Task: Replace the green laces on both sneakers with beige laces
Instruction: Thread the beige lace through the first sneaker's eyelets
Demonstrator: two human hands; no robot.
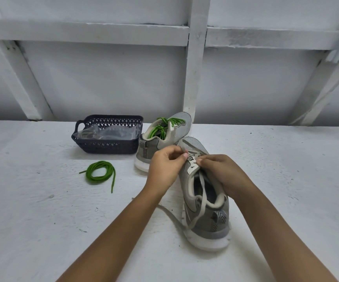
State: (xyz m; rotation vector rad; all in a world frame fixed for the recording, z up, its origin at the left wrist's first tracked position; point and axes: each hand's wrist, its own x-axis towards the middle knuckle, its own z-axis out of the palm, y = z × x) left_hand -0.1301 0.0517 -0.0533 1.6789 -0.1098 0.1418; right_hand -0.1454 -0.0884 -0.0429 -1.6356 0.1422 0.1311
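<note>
A grey sneaker [207,218] lies in front of me, heel toward me, with a beige lace [200,202] threaded in its eyelets and its loose ends trailing over the heel and onto the table. My left hand [164,165] pinches the beige lace at the eyelets on the sneaker's left side. My right hand [221,171] holds the sneaker's upper right edge by the tongue, fingers curled. Behind it stands a second grey sneaker [160,137] still laced in green [162,127]. A loose green lace [100,173] lies coiled on the table to the left.
A dark perforated plastic basket [107,147] with clear plastic bags inside stands at the back left, touching the second sneaker. The white table [42,210] ends at a white panelled wall with a vertical post [193,78] behind the sneakers.
</note>
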